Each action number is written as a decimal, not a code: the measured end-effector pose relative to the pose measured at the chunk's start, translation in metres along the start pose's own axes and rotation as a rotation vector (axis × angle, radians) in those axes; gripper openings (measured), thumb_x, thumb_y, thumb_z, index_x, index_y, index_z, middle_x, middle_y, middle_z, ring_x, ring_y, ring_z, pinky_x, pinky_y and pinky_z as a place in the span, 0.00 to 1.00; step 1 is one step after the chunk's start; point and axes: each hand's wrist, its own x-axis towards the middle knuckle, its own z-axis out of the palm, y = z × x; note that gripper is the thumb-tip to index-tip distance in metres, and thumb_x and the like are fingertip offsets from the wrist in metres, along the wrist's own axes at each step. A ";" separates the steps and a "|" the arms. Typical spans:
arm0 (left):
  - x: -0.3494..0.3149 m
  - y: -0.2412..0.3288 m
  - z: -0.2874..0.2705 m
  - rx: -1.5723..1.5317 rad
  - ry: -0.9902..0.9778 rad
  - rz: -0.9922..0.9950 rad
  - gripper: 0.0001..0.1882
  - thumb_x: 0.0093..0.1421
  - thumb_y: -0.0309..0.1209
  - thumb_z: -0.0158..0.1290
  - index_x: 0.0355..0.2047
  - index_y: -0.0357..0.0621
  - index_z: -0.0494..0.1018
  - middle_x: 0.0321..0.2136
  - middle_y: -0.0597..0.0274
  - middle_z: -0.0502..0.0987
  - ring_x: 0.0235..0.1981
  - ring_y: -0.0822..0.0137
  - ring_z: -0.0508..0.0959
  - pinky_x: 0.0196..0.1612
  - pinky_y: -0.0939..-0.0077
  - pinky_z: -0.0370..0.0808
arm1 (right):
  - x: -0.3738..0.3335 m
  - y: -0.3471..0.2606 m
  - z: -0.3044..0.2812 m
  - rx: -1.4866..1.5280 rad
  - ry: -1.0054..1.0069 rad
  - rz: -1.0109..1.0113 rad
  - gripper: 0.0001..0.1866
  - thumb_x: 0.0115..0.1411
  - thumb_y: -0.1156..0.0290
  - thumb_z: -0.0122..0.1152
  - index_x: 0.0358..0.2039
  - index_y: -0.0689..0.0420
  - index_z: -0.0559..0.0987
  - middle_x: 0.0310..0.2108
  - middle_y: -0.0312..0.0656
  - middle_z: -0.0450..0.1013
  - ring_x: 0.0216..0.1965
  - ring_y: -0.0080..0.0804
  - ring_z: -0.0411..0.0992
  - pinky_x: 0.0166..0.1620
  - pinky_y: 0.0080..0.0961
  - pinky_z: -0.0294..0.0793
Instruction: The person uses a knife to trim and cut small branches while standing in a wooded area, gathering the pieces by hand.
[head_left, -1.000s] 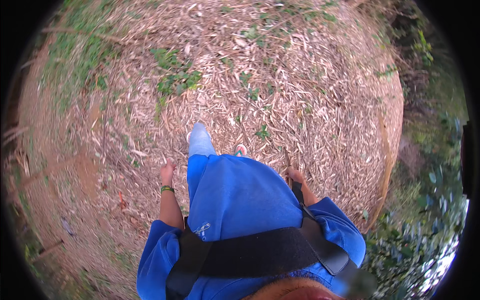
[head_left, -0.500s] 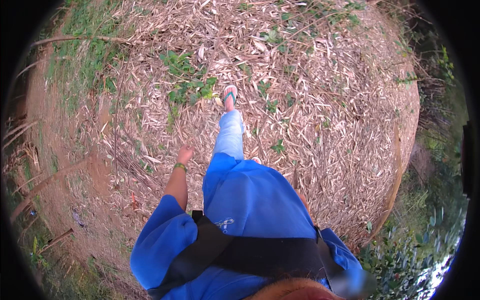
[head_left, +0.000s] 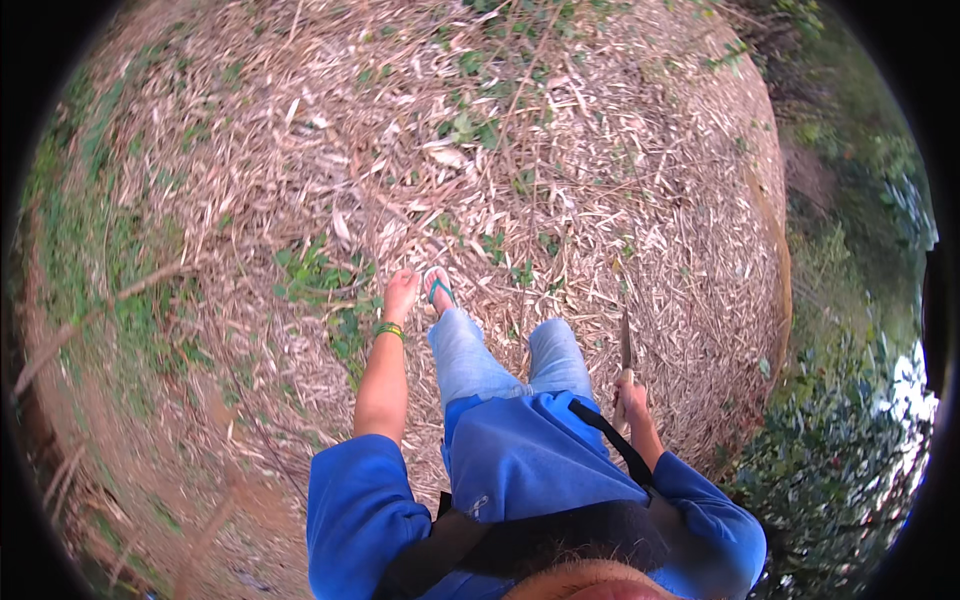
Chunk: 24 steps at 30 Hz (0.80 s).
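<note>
My right hand [head_left: 634,398] is wrapped round the light handle of a knife [head_left: 627,342]. Its long, narrow dark blade points forward over the dry leaves, beside my right leg. My left hand [head_left: 401,292], with a green and yellow band [head_left: 388,329] on the wrist, hangs in front of me near my left foot. Its fingers are curled in, and nothing shows in them. My left foot wears a flip-flop [head_left: 437,290] with green straps; my right foot is hidden below the knee.
Dry fallen leaves [head_left: 560,190] cover the ground, with low green plants [head_left: 318,272] just left of my left hand. A bare branch [head_left: 120,298] lies at the left. Dense bushes [head_left: 830,440] stand along the right side.
My right hand and the knife have come into view at the right. My left hand has swung forward and slightly right. The ground has shifted under me as I walk.
</note>
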 end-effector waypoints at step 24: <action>0.316 0.101 0.304 0.640 0.421 0.026 0.51 0.55 0.58 0.55 0.67 0.35 0.50 0.59 0.37 0.66 0.60 0.43 0.67 0.64 0.60 0.61 | 0.634 -0.430 0.054 -0.189 -0.104 -0.744 0.27 0.43 0.58 0.63 0.39 0.67 0.80 0.40 0.57 0.75 0.42 0.45 0.72 0.50 0.34 0.69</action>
